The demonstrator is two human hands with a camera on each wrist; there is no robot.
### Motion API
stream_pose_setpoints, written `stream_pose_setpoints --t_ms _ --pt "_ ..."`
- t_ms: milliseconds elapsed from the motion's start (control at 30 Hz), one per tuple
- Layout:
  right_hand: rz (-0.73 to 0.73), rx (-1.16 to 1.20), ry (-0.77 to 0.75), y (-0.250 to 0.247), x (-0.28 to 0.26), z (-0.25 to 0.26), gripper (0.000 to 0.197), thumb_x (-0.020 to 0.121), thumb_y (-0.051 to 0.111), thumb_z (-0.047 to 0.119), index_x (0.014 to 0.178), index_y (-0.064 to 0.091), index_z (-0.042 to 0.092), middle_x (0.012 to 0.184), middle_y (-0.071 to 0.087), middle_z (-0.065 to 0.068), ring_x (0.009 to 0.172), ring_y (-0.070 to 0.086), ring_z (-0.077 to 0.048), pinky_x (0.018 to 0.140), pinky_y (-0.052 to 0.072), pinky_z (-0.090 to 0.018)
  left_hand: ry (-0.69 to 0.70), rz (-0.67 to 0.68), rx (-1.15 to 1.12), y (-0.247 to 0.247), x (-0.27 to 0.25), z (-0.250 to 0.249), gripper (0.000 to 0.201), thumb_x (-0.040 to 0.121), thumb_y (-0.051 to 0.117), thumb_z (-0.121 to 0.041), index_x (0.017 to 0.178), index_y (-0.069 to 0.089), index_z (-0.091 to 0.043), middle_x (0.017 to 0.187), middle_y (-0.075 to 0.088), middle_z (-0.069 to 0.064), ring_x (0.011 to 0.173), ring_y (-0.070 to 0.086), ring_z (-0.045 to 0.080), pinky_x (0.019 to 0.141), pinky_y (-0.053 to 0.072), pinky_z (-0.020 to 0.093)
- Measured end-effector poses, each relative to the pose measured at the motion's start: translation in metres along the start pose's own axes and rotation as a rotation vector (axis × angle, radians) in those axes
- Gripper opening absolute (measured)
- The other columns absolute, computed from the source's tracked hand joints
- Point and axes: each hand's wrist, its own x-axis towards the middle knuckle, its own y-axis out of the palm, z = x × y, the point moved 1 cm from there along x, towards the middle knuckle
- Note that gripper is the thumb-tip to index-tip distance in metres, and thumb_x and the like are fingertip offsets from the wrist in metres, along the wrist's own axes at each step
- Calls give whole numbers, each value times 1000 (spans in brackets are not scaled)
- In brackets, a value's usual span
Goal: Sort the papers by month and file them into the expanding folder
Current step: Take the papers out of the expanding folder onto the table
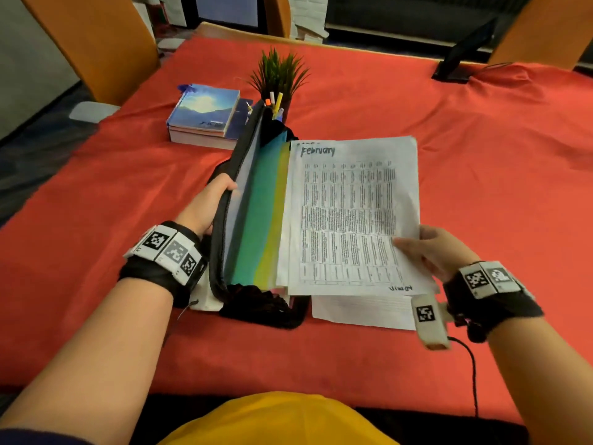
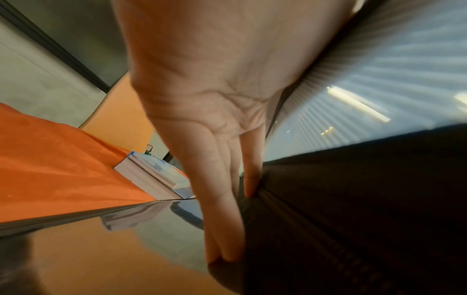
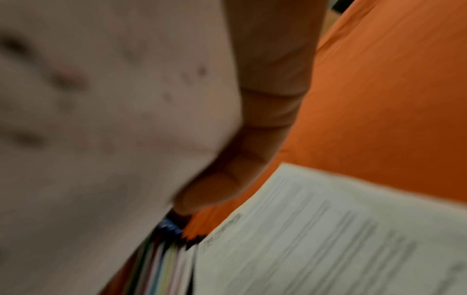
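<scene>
Books (image 1: 205, 118) lie stacked at the left of the red cloth (image 1: 481, 162), showing again in the left wrist view (image 2: 149, 175), with a plant (image 1: 278, 75) just right of them and pens (image 1: 275, 102) standing in front of it. Nearer, the left hand (image 1: 208, 203) grips the black zippered cover of the folder (image 1: 253, 220) and holds it raised on edge; in the left wrist view the hand (image 2: 215, 119) has its fingers (image 2: 222, 229) laid straight down the outside of the cover, while the head view shows the thumb hooked over the zipper edge. The folder stands open on the cloth, its blue, green and yellow dividers fanned out to the right, and their coloured edges show blurred in the right wrist view (image 3: 161, 263).

Right of the dividers, a sheaf of papers (image 1: 349, 216) rests against the folder's open side, the top sheet headed "February" in handwriting above printed tables. Another sheet (image 1: 359, 311) lies flat on the cloth below it. The right hand (image 1: 436, 252) pinches the sheaf at its lower right corner, thumb on top; the right wrist view is blurred, showing the hand (image 3: 227, 149) beside the papers (image 3: 328, 239). A dark tablet (image 1: 462, 56) stands at the far right.
</scene>
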Motion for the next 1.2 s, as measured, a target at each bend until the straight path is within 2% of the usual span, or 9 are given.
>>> stream_pose_setpoints --t_ms 133,333,500,633,700,800,867,1033,1200 --pt "-64 -35 110 -30 11 -40 14 88 60 7 99 60 0 67 69 -5 52 63 -18 47 49 -23 47 -73 27 -4 5 -2 35 85 48 -37 56 35 -22 32 27 -10 27 24 11 37 17 23" --pt "-113 -217 235 -19 44 -93 15 83 67 20 96 66 13 84 73 -5 79 69 -27 84 54 -47 25 -80 39 -9 4 -8 32 75 50 -45 59 38 -20 38 30 -6 29 28 10 39 22 25" --pt "-212 -506 216 -12 30 -75 11 89 58 25 89 60 15 85 66 -3 76 63 -20 64 48 -27 39 -146 37 -32 5 -14 33 75 51 -45 57 38 -20 35 31 -9 29 29 9 46 20 32" --pt "-367 -882 101 -14 24 -32 46 87 61 33 115 46 -1 119 55 -22 108 53 -35 86 45 -38 27 -138 -12 -42 6 -13 34 82 49 -41 58 37 -21 33 30 -10 27 27 9 38 21 24" --pt "-414 -865 -122 0 13 5 49 87 62 28 123 44 0 121 52 -20 110 51 -34 92 41 -39 21 -132 -14 -41 6 -13 34 85 47 -38 59 36 -21 33 30 -10 28 27 8 34 19 22" --pt "-283 -674 -476 46 -1 57 31 87 62 19 114 57 6 102 61 -6 93 59 -23 86 44 -30 36 -93 -42 -37 5 -12 30 81 50 -39 59 39 -22 38 32 -8 35 28 10 44 20 29" --pt "-122 -507 -554 85 -4 77 20 87 60 11 106 61 8 90 63 -2 78 63 -19 80 53 -34 37 -79 -43 -36 5 -12 31 85 47 -37 59 38 -22 37 33 -9 35 28 10 40 21 27" --pt "61 -404 -469 167 5 83 19 89 56 5 108 60 5 75 65 -7 47 59 -5 56 55 -22 34 -83 -27 -36 2 -15 34 80 51 -42 57 36 -21 40 33 -5 35 29 12 39 22 26" --pt "44 -533 -321 198 10 79 37 85 61 27 107 60 -2 80 69 -18 66 67 -29 70 58 -40 48 -114 -52 -29 -5 -18 39 91 43 -29 55 31 -21 31 28 -12 27 25 6 38 22 24"
